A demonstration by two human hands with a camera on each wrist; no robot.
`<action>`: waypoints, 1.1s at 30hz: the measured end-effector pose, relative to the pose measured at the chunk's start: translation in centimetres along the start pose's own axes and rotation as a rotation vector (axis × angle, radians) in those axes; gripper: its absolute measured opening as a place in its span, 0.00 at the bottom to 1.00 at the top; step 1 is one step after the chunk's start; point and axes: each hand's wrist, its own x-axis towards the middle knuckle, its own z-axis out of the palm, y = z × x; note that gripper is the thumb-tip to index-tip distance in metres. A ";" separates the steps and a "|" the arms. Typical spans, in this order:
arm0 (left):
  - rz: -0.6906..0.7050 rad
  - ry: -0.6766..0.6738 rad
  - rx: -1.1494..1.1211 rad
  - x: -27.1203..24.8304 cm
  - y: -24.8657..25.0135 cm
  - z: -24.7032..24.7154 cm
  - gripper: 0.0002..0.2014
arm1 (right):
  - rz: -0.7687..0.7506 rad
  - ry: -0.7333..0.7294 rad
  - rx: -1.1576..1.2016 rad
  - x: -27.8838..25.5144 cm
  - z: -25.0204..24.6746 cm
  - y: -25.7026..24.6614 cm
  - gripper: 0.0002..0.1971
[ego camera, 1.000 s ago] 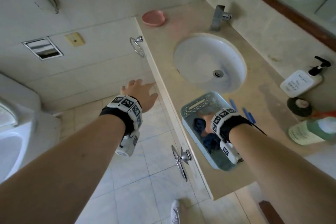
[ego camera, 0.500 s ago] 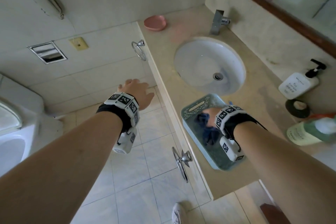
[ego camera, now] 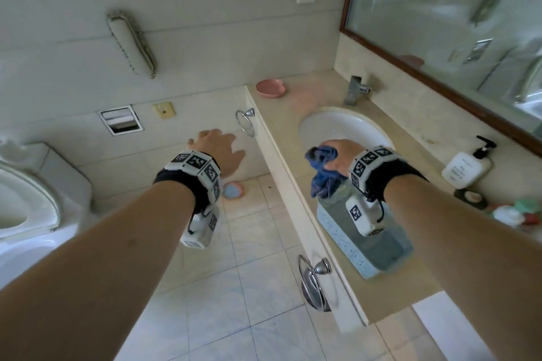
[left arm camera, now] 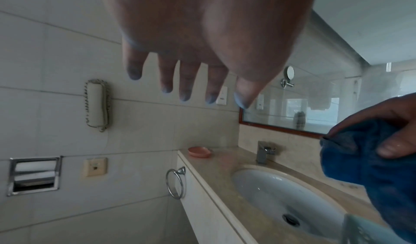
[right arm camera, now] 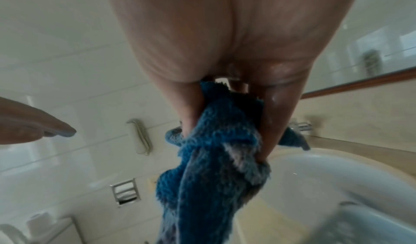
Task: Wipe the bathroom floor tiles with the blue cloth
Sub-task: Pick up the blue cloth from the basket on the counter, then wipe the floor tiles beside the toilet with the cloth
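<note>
Head view is showing the right hand [ego camera: 340, 155] gripping the blue cloth [ego camera: 321, 173] and holding it up in the air between the sink [ego camera: 352, 126] and the light blue basin [ego camera: 346, 246]; a second ago that hand was reaching down inside the basin with the cloth lying there. Right wrist view is showing the cloth [right arm camera: 216, 159] bunched between thumb and fingers, its loose end hanging down, possibly wet, though the blur is making that hard to judge. The left hand [ego camera: 217, 149] is hovering with fingers [left arm camera: 184, 86] spread and holding nothing, out over the floor tiles [ego camera: 249, 272] beside the counter [ego camera: 278, 132], much as before. More of the wall is now showing.
</note>
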 end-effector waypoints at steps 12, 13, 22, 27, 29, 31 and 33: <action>-0.341 0.235 -0.134 -16.0 -27.0 -2.9 0.28 | -0.385 0.179 0.095 -4.2 5.4 -28.3 0.23; -0.378 0.243 -0.144 -17.3 -29.0 -2.8 0.28 | -0.414 0.177 0.094 -4.5 6.2 -30.4 0.23; -0.546 0.246 -0.191 -23.6 -39.8 -0.4 0.28 | -0.577 0.113 0.043 -5.1 12.6 -42.9 0.21; -0.591 0.199 -0.235 -22.0 -42.3 1.5 0.28 | -0.585 0.075 0.017 -1.3 14.5 -45.9 0.24; -0.617 0.184 -0.250 -20.6 -43.2 2.2 0.28 | -0.582 0.065 0.011 1.2 15.5 -46.8 0.26; -0.646 0.171 -0.255 -19.0 -44.1 2.8 0.27 | -0.591 0.053 0.026 4.0 16.4 -47.8 0.26; -0.676 0.151 -0.254 -17.2 -44.9 3.2 0.27 | -0.615 0.033 0.042 6.8 17.3 -48.7 0.25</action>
